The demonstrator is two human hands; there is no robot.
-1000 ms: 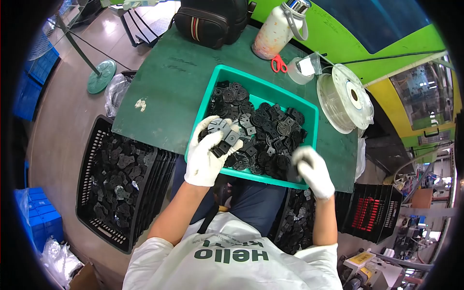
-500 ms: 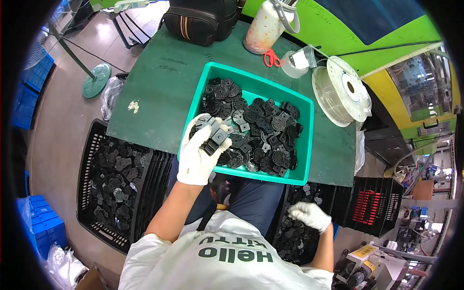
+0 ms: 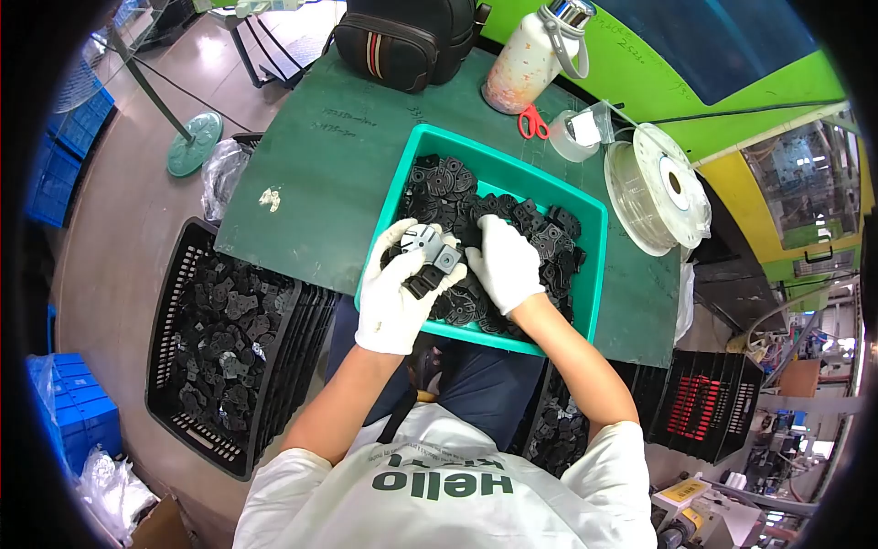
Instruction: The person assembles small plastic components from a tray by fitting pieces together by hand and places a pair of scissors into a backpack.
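My left hand point(image 3: 395, 291), in a white glove, is closed around a few black plastic parts point(image 3: 432, 259) with rounded, slotted ends and square blocks. It holds them above the near left side of a teal bin point(image 3: 599, 274). Inside the bin lies a heap of similar black parts point(image 3: 448, 178). My right hand point(image 3: 508, 265), also gloved, reaches down into the middle of that heap. Its thumb and fingers are apart, the fingertips touching the parts; nothing shows as held between them.
The bin stands on a green table point(image 3: 302, 192). Behind it are a black bag point(image 3: 389, 50), a bottle point(image 3: 530, 59), red scissors point(image 3: 533, 123), a tape roll point(image 3: 574, 137) and a white spool point(image 3: 663, 188). Black crates point(image 3: 178, 311) of parts stand below, left and right.
My right hand has moved from above the crate at lower right up into the teal bin. My left hand still holds its parts, now turned slightly. The view has shifted a little.
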